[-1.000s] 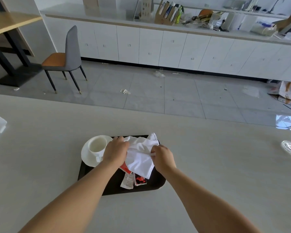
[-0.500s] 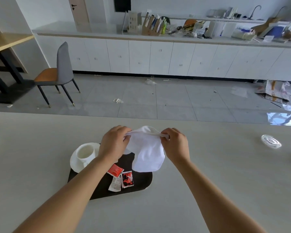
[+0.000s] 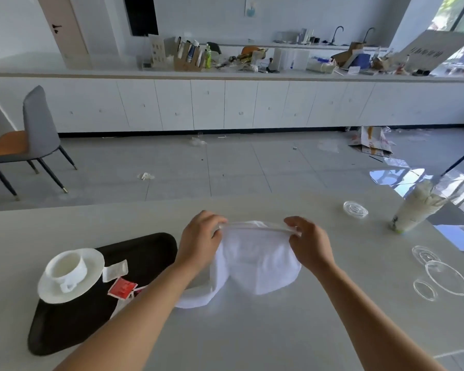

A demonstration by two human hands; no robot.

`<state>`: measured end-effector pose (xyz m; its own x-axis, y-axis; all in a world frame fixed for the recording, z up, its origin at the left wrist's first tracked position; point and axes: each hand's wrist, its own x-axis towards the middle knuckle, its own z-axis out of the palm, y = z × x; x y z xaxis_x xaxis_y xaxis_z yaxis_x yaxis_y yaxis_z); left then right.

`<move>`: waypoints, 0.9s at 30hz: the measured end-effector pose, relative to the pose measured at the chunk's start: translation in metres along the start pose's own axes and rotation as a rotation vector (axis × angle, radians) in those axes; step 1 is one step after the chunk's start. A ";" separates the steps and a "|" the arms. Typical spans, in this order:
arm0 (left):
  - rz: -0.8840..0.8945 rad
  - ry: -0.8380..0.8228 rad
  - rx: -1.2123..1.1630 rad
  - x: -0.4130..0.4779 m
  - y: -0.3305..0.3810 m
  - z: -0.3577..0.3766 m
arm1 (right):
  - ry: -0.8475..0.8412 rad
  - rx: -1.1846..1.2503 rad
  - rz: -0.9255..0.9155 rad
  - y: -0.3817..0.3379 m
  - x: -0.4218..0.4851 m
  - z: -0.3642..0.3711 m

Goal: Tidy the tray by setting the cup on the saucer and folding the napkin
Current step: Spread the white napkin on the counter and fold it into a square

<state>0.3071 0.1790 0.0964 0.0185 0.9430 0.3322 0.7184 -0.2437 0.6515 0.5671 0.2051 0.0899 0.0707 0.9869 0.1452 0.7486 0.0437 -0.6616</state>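
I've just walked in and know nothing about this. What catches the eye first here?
At the centre, the left hand and right hand pinch the top edge of a white napkin stretched between them, its lower part drooping onto the pale table. To the left, a white cup sits on its saucer at the left end of a black tray, with small packets beside it.

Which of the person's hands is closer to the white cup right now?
Left. The left hand pinches the napkin to the right of the cup; the right hand holds the napkin's other end, even farther right.
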 end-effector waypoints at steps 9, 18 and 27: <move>-0.145 -0.525 0.354 -0.075 -0.075 0.075 | -0.008 0.025 0.430 0.097 -0.045 0.033; -0.184 -0.540 0.295 -0.084 -0.090 0.085 | 0.017 0.251 0.691 0.083 -0.065 0.069; -0.233 -0.451 0.028 -0.085 -0.062 0.072 | -0.205 -0.493 0.360 0.134 -0.027 -0.037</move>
<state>0.3112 0.1304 -0.0209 0.1492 0.9772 -0.1514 0.7576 -0.0146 0.6526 0.6898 0.1788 0.0247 0.2832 0.9383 -0.1984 0.9201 -0.3242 -0.2199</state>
